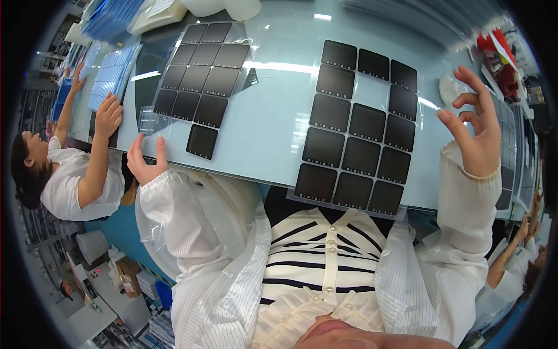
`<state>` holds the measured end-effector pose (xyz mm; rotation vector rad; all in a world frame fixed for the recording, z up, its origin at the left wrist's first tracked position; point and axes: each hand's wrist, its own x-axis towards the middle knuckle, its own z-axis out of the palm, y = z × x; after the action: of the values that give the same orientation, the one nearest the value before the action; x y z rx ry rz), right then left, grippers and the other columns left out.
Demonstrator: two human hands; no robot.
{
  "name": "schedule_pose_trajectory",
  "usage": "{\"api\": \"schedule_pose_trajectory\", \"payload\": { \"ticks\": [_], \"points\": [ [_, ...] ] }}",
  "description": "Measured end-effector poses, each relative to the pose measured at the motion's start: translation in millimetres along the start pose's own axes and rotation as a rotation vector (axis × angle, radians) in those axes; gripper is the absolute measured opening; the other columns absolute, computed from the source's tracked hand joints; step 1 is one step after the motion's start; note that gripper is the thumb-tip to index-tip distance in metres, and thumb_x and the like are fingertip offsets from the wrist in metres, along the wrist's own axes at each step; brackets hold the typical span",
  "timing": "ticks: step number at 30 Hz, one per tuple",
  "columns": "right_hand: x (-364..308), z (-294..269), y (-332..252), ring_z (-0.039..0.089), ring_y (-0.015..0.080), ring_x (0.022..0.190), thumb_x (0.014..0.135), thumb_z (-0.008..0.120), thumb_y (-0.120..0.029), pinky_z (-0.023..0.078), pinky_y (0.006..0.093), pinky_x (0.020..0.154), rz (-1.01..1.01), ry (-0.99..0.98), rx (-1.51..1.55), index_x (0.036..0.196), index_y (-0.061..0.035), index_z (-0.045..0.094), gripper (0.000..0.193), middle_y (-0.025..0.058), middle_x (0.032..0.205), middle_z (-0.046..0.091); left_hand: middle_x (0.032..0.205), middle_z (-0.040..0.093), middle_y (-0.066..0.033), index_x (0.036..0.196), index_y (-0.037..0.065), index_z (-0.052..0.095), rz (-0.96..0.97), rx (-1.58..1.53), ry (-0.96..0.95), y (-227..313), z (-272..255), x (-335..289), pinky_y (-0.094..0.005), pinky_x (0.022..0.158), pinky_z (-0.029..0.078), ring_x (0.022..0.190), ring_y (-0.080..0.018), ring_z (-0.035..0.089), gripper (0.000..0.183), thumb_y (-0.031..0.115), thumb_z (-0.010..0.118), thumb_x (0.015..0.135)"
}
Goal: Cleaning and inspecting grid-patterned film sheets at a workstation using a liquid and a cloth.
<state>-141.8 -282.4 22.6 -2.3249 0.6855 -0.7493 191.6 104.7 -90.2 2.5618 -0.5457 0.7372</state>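
My left hand (149, 161) is at the table's near edge, left of the dark squares, thumb and fingers apart with nothing visible between them. Just beyond its fingertips lies a small clear plastic piece (152, 120). My right hand (478, 131) is raised at the right, its fingers bent and apart, and I see nothing in it. Between the hands, thin black square sheets with a pale printed edge lie in two groups: a left group (195, 75) on clear film and a right group (360, 154) in three columns. One square (201, 141) sits lowest in the left group.
The glass-topped table (267, 128) reflects the ceiling lights. Blue sheets (113, 75) and a co-worker's hands (107, 115) are at the left. A whitish translucent item (450, 90) and a red object (503, 64) stand at the right. Clear plastic (154, 232) hangs below the near edge.
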Motion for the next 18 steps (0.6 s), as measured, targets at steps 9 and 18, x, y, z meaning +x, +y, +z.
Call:
{"api": "schedule_pose_trajectory", "payload": {
  "ticks": [9, 18],
  "points": [
    [-5.7, 26.9, -44.5, 0.050, 0.0100, 0.076, 0.065, 0.071, -0.006, 0.040, 0.0202, 0.060, -0.081, -0.262, 0.119, 0.118, -0.0034, 0.050, 0.057, 0.0061, 0.114, 0.055, 0.070, 0.060, -0.0034, 0.129, 0.003, 0.037, -0.174, -0.520, -0.398, 46.6, -12.2, 20.0, -0.0193, 0.054, 0.046, 0.056, -0.0083, 0.054, 0.058, 0.012, 0.066, 0.079],
    [3.3, 110.7, -99.9, 0.056, 0.0261, 0.089, 0.070, 0.069, -0.013, 0.048, 0.0327, 0.076, -0.521, -0.417, 0.089, 0.098, -0.0006, 0.055, 0.034, 0.0115, 0.098, 0.057, 0.084, 0.059, -0.0196, 0.139, 0.014, -0.006, -0.586, -1.320, -0.327, 109.2, -27.2, -15.2, -0.0378, 0.054, 0.057, 0.064, -0.0262, 0.064, 0.065, 0.016, 0.041, 0.094]
  ]
}}
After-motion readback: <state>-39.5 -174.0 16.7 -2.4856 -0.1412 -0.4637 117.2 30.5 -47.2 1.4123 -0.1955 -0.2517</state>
